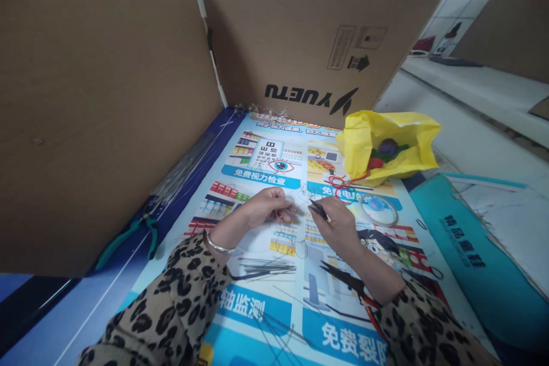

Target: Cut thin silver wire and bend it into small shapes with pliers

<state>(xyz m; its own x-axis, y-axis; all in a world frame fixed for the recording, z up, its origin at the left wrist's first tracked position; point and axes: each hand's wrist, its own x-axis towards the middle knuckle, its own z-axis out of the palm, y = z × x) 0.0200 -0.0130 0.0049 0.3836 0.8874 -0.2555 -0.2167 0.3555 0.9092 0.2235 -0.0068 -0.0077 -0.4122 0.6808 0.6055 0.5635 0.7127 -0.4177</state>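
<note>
Right now your left hand (268,206) has its grip pinched shut on a thin, pale length of wire (300,206), fingertips together, while your right hand (338,220) is closed around a small dark slender tool (319,210) whose tip meets that wire between the two hands. Both hands hover just above the colourful printed poster (266,309) that covers the tabletop. As far as you can judge, the piece is early in the making: only a faint loop or twist shows at the tool's tip, too fine to tell more. Plenty of material lies unused: a loose bundle of cut grey wires (266,267) near your left wrist, and a long sheaf of straight wires (184,171) along the brown cardboard wall (98,103). Red-handled pliers (355,289) lie by your right forearm, green-handled pliers (128,237) to the left, a clear tape roll (378,209) and a yellow plastic bag (386,143) beyond
</note>
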